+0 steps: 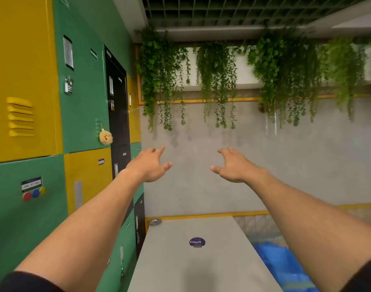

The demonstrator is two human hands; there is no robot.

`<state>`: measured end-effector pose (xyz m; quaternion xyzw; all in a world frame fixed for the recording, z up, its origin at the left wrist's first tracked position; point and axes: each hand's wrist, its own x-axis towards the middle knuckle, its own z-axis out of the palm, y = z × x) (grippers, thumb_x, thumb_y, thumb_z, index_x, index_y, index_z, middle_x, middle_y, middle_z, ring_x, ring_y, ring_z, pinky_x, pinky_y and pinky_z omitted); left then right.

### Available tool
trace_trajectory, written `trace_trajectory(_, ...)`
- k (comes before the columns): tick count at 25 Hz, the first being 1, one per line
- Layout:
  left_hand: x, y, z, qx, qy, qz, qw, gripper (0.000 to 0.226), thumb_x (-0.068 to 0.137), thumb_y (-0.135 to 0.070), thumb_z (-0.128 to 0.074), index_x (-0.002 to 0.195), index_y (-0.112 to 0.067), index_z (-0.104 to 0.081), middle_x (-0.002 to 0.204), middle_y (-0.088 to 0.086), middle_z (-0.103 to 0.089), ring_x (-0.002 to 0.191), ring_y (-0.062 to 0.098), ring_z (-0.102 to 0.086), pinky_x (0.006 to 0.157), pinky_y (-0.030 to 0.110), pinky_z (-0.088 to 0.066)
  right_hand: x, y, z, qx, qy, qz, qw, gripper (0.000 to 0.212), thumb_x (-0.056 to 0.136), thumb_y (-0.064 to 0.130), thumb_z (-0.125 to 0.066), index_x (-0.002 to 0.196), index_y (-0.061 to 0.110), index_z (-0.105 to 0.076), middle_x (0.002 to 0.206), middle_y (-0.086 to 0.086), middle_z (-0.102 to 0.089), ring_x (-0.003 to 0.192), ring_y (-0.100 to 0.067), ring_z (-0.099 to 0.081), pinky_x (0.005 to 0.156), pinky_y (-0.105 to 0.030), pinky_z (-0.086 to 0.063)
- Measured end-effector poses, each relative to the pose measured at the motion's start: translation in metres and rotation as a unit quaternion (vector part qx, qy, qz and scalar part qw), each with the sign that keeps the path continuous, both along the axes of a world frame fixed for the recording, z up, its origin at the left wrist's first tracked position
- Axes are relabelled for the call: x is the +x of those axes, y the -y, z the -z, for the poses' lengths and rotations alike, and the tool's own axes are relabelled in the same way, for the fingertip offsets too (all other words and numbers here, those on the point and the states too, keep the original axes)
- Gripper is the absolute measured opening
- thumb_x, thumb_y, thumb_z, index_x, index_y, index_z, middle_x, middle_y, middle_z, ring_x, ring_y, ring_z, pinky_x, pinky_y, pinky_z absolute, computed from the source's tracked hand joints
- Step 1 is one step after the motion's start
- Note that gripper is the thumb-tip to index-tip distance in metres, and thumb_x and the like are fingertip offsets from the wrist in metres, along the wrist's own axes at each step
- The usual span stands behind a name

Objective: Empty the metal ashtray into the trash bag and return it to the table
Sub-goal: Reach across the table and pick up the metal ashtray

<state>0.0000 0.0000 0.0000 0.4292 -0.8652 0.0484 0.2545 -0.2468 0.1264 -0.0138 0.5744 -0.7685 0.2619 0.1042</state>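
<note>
A small round metal ashtray (pixel 155 222) sits at the far left corner of a long grey table (pixel 212 268), close to the lockers. A blue trash bag (pixel 282 263) lies beside the table's right edge, low in the view. Both arms are stretched out in front of me, well above the table. My left hand (pixel 149 165) and my right hand (pixel 233 165) are raised before the grey wall, palms down, fingers spread, holding nothing. Neither hand is near the ashtray.
Green, yellow and black lockers (pixel 53 123) line the left side, right against the table. A round purple sticker (pixel 197 242) marks the tabletop. Hanging plants (pixel 222 81) trail down the concrete wall ahead. A yellow mesh railing (pixel 254 224) stands behind the bag.
</note>
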Motion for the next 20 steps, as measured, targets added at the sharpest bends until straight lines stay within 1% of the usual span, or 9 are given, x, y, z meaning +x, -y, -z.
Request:
trace_trajectory(5, -0.003, 0.015, 0.032, 0.032, 0.027, 0.005, 0.999, 0.078, 0.091, -0.064, -0.038, 0.156, -0.027, -0.014, 0.162, 0.012, -0.025, 0.146, 0.036, -0.027, 0.116, 0.052, -0.028, -0.001, 0.011, 0.031, 0.044, 0.016, 0.016, 0.999, 0.078, 0.091, 0.056, -0.052, 0.154, 0.024, -0.019, 0.165, -0.009, -0.007, 0.150, -0.033, -0.009, 0.117, -0.056, -0.022)
trace_trajectory(10, -0.017, 0.037, 0.075, 0.067, 0.047, 0.007, 0.997, 0.078, 0.092, -0.064, -0.038, 0.156, -0.028, -0.013, 0.163, 0.010, -0.022, 0.148, 0.034, -0.024, 0.117, 0.054, -0.028, -0.010, 0.035, 0.069, 0.070, 0.024, 0.014, 0.997, 0.077, 0.091, 0.056, -0.052, 0.154, 0.025, -0.019, 0.165, -0.008, -0.007, 0.150, -0.034, -0.008, 0.117, -0.056, -0.023)
trace_trajectory(15, -0.053, 0.069, 0.108, 0.075, 0.067, 0.004, 0.995, 0.076, 0.093, -0.063, -0.037, 0.156, -0.027, -0.014, 0.163, 0.010, -0.023, 0.146, 0.034, -0.026, 0.114, 0.054, -0.030, -0.035, 0.069, 0.112, 0.112, 0.032, 0.004, 0.993, 0.077, 0.092, 0.056, -0.051, 0.154, 0.026, -0.018, 0.165, -0.008, -0.004, 0.150, -0.035, -0.007, 0.116, -0.057, -0.023)
trace_trajectory(20, -0.096, 0.102, 0.131, 0.096, 0.080, -0.010, 0.992, 0.076, 0.093, -0.062, -0.038, 0.156, -0.025, -0.015, 0.162, 0.012, -0.024, 0.145, 0.036, -0.027, 0.115, 0.054, -0.030, -0.080, 0.105, 0.137, 0.144, 0.036, -0.003, 0.989, 0.076, 0.093, 0.056, -0.050, 0.155, 0.026, -0.017, 0.166, -0.006, -0.004, 0.150, -0.034, -0.004, 0.117, -0.057, -0.021)
